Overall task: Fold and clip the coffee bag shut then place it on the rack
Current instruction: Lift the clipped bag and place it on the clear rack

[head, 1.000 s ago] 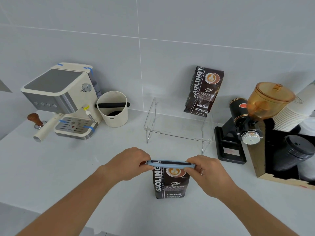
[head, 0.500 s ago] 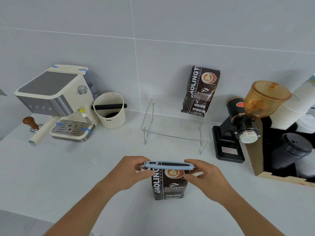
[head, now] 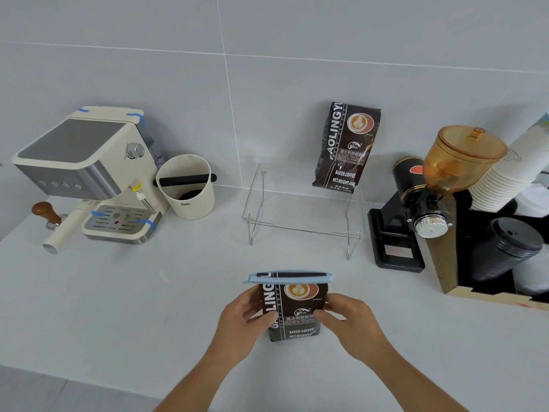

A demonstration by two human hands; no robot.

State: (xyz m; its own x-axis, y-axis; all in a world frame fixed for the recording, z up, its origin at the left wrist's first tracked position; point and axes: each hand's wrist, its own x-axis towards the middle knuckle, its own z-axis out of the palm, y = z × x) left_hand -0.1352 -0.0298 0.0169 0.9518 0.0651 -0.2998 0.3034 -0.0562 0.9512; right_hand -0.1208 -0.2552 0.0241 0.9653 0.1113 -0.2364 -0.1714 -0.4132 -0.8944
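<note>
A dark brown coffee bag [head: 295, 313] stands upright on the white counter near the front. Its top is folded over and held by a long light-blue clip [head: 286, 277] lying across it. My left hand [head: 242, 322] grips the bag's left side and my right hand [head: 349, 322] grips its right side, both below the clip. A clear acrylic rack [head: 303, 215] stands behind the bag by the wall. A second coffee bag [head: 346, 147] leans on the wall at the rack's back right.
An espresso machine [head: 86, 171] with a tamper [head: 46, 211] and a cream knock box [head: 187, 187] stand at the left. A black grinder [head: 416, 203] with an amber hopper, a wooden box [head: 490, 297], paper cups [head: 511, 173] and black lids [head: 505, 248] fill the right side.
Both hands have slid down from the ends of the blue clip to the sides of the bag. The clip stays on the folded top.
</note>
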